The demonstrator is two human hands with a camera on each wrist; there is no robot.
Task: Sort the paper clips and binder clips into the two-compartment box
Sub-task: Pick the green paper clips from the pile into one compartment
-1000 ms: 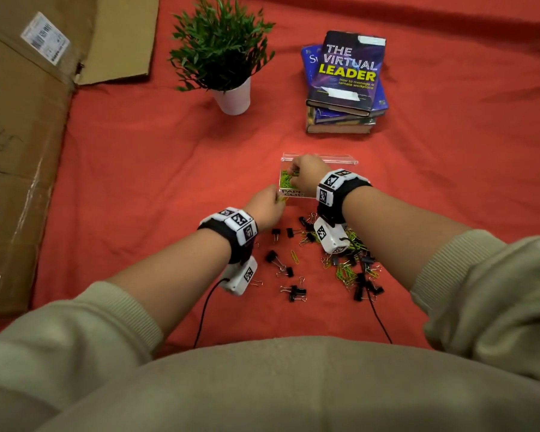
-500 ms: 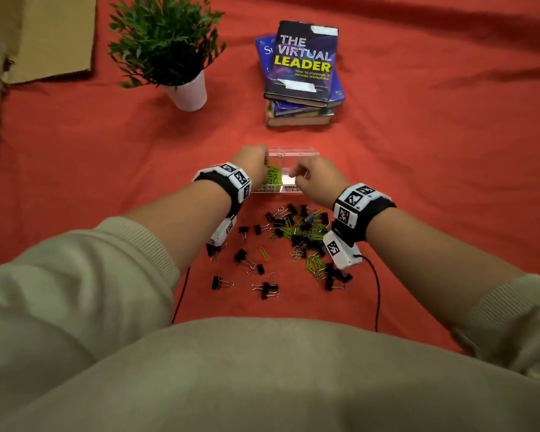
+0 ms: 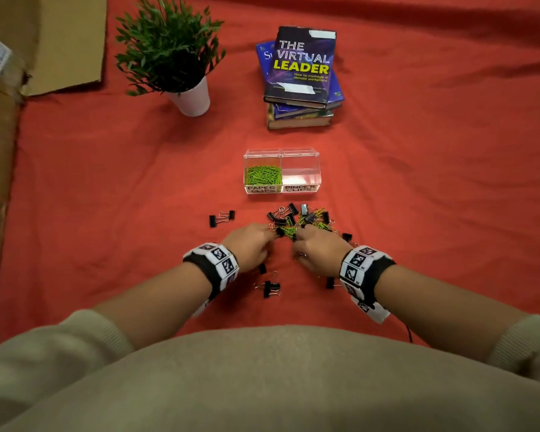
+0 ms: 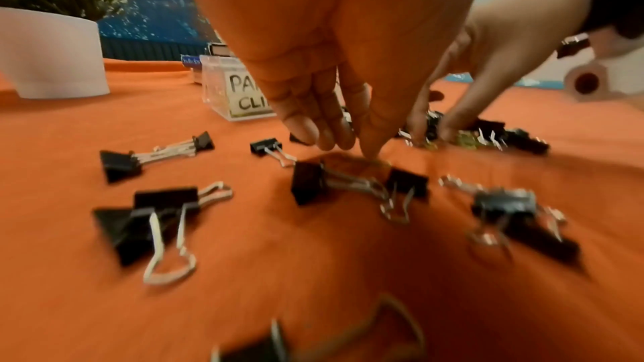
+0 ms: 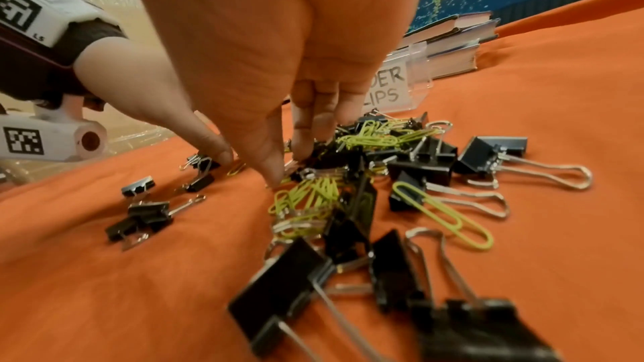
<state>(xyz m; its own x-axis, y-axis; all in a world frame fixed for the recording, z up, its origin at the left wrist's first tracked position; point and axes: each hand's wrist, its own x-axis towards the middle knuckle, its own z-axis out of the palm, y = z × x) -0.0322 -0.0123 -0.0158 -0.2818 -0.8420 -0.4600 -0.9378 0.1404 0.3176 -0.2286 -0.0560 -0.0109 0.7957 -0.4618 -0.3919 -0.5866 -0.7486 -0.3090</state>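
The clear two-compartment box [image 3: 300, 154] stands on the red cloth. Its left compartment, labelled PAPER CLIPS, holds green paper clips [image 3: 263, 175]; the right one, labelled BINDER CLIPS, looks empty. Just in front lies a mixed pile [image 3: 303, 218] of black binder clips and green paper clips. My left hand [image 3: 270, 241] reaches down at the pile's left edge, fingers straight, the thumb tip touching the cloth beside a binder clip [image 4: 310, 182]. My right hand [image 5: 289, 164] has its fingertips down in the pile among green paper clips [image 5: 310, 193]; nothing is plainly held.
Loose binder clips lie left of the pile [image 3: 221, 218] and between my wrists [image 3: 271, 288]. A potted plant [image 3: 194, 98] and a stack of books [image 3: 301, 76] stand beyond the box. Flattened cardboard [image 3: 0, 157] borders the cloth on the left.
Both hands have drawn back from the box to the pile nearer me. The box now stands uncovered, with the green clips in its left compartment.
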